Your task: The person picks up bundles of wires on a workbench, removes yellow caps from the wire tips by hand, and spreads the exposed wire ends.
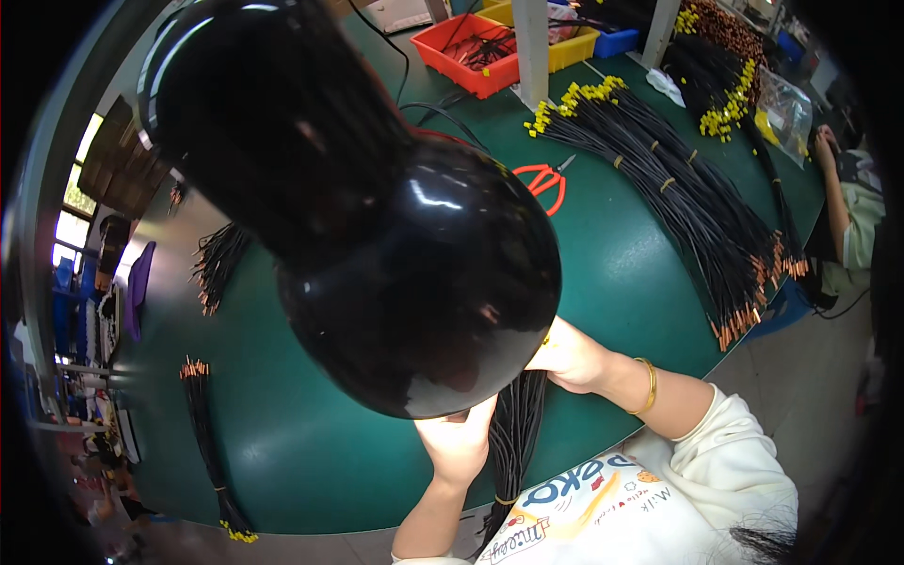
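Note:
A large glossy black lamp-like head (pixel 424 273) covers the middle of the view and hides most of my fingers. My left hand (pixel 454 443) reaches up under its lower edge, left of a bundle of black cables (pixel 520 414); its fingertips are out of sight. To the right of that bundle, my right hand (pixel 572 358) has its fingers curled in, partly behind the black head. A tiny yellow piece shows at its fingertips, but what it grips is hidden. The cable bundle hangs over the table's near edge against my shirt, with a tie around it lower down.
Red-handled snips (pixel 546 185) lie on the green table (pixel 621 273). Tied black cables with yellow ends (pixel 673 188) spread at right; smaller bundles (pixel 200 414) lie left. Red (pixel 471 61) and yellow bins (pixel 573 49) stand behind. Another person's arm (pixel 831 179) shows far right.

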The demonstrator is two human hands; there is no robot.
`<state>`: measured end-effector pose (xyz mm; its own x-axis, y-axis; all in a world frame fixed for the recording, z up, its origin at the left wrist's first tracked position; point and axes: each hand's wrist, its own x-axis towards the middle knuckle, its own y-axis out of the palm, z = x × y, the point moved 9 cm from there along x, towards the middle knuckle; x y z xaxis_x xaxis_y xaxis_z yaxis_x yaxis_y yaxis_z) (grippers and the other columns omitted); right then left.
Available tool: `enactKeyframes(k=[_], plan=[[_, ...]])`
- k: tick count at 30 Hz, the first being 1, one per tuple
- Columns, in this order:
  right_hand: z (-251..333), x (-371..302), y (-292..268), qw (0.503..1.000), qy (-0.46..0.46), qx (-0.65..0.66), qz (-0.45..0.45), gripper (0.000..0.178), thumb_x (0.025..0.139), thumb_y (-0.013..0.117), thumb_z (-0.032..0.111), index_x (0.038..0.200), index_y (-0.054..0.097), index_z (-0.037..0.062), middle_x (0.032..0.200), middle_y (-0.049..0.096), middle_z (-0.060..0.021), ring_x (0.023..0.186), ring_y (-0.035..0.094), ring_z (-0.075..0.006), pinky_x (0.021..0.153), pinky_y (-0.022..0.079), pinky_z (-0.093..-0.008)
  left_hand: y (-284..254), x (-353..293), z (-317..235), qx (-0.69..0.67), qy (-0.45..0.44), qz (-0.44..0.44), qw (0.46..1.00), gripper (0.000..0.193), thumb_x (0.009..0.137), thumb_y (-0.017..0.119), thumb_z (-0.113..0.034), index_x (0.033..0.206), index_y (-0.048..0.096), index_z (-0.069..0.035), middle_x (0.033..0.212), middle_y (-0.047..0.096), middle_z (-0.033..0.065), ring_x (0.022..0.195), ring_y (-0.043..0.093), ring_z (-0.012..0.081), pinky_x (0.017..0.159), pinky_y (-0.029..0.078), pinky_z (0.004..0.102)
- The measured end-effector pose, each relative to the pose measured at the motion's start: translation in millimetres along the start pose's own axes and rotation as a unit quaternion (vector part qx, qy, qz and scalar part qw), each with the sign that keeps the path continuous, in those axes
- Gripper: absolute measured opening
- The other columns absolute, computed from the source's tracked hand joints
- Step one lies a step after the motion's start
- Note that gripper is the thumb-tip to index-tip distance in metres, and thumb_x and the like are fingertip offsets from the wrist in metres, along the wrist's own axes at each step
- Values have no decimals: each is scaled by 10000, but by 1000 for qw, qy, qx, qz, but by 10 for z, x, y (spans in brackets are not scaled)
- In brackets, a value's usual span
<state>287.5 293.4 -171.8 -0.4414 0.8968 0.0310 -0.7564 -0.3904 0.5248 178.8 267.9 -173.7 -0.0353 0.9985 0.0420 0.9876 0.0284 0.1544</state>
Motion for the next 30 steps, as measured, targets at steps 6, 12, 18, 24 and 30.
enactKeyframes(k=[6, 12, 18, 24, 30], plan=[[-53, 2, -59, 999, -24, 7, -46, 216, 824, 551, 83, 1012, 514, -19, 844, 571, -67, 824, 534, -104, 754, 431, -237, -52, 7, 73, -21, -39, 11, 999, 57, 769, 567, 46, 796, 538, 5, 719, 527, 35, 553, 474, 74, 500, 390, 189], [45, -14, -21, 999, -41, -26, -14, 180, 779, 600, 32, 938, 551, -37, 860, 586, -78, 772, 550, -108, 711, 447, -228, 37, 30, 24, -61, -40, 58, 996, 77, 758, 581, 52, 816, 542, 17, 723, 548, 46, 557, 489, 90, 474, 410, 195], [56, 28, -1, 995, -65, -67, -20, 193, 774, 602, 28, 948, 560, -44, 902, 592, -81, 808, 555, -117, 715, 455, -242, -64, 38, 122, -97, -111, 37, 988, 54, 717, 567, 97, 765, 561, 73, 730, 587, 87, 618, 556, 137, 581, 467, 243], [-5, 31, -142, 995, -11, 42, -85, 180, 760, 623, 42, 914, 575, -39, 826, 602, -65, 767, 559, -110, 704, 464, -240, -52, 8, 270, -124, -120, 94, 980, 167, 706, 610, 63, 862, 554, 83, 803, 597, 94, 700, 569, 156, 681, 467, 269], [-98, -10, -45, 977, 104, -186, -12, 144, 743, 639, 49, 855, 609, -37, 780, 613, -62, 741, 563, -105, 674, 457, -231, 50, -33, 156, 121, 24, 108, 986, 194, 752, 573, 67, 944, 545, 56, 865, 579, 91, 741, 571, 148, 642, 493, 271]])
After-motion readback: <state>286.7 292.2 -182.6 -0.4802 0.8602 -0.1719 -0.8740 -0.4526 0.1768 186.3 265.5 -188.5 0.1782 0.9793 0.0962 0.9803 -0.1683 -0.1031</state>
